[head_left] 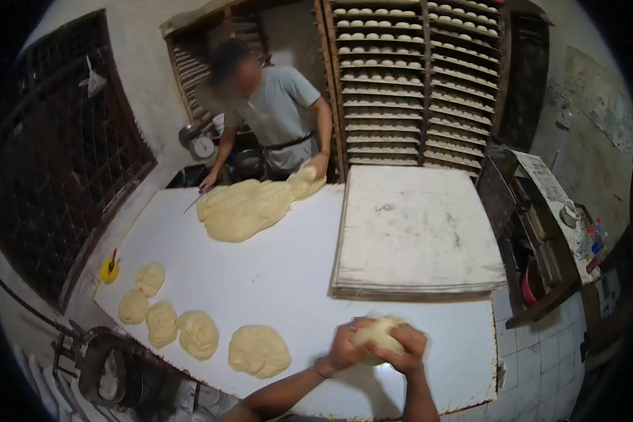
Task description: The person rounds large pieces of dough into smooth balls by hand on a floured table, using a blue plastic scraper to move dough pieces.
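Between my two hands is a rounded lump of pale dough [381, 333], near the front right of the white table [274, 281]. My left hand [348, 344] wraps its left side, fingers closed on it. On the other side my right hand [408, 348] grips the same lump, thumb toward the middle. A shadow falls on the tabletop below my hands. Left of them lies a flattened dough piece [259, 351]. Further left several more dough portions [198, 335] sit in a curved row along the table's edge.
Across the table a co-worker [274, 112] holds a knife [192, 202] and touches a large dough mass [243, 209]. Stacked whitish boards [415, 228] fill the right side. Behind stands a tall rack [383, 77] of dough balls. A yellow container [109, 270] sits at the left edge.
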Tool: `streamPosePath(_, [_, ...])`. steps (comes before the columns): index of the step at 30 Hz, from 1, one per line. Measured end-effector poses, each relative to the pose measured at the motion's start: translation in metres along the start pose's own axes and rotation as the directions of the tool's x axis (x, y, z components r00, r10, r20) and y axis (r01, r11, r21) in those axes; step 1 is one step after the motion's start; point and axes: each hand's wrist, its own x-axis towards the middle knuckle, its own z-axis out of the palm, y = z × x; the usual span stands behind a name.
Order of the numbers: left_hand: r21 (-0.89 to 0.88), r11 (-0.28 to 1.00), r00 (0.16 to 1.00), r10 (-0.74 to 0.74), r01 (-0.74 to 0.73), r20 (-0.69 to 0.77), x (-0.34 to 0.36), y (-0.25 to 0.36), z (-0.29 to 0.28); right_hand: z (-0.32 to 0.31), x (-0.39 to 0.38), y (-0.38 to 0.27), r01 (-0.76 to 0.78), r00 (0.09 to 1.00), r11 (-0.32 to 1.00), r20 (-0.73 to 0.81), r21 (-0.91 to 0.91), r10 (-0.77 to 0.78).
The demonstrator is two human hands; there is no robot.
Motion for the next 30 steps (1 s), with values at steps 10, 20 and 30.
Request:
streamPosePath(10, [0.667, 0.537, 0.349, -0.843, 0.516, 0.408, -0.19, -0.026, 0.0, 0.039, -0.212, -0.109, -0.859, -0.018, 0.111, 0.246, -0.5, 0.969])
streamPosePath(20, [0.862, 0.495, 0.793, -0.567, 0.11, 0.225, -0.061, -0.1, 0.048, 0.073, -0.172, -0.03, -0.426, 0.634, 0.145, -0.181, -0.893, 0.752])
streamPosePath(30, [0.431, 0.626, 0.201, -0.406, -0.649, 0.891, 0.033, -0.05, 0.082, 0.007, -0.236, 0.005, -0.546, 0.824, 0.625, -0.224, -0.558, 0.519])
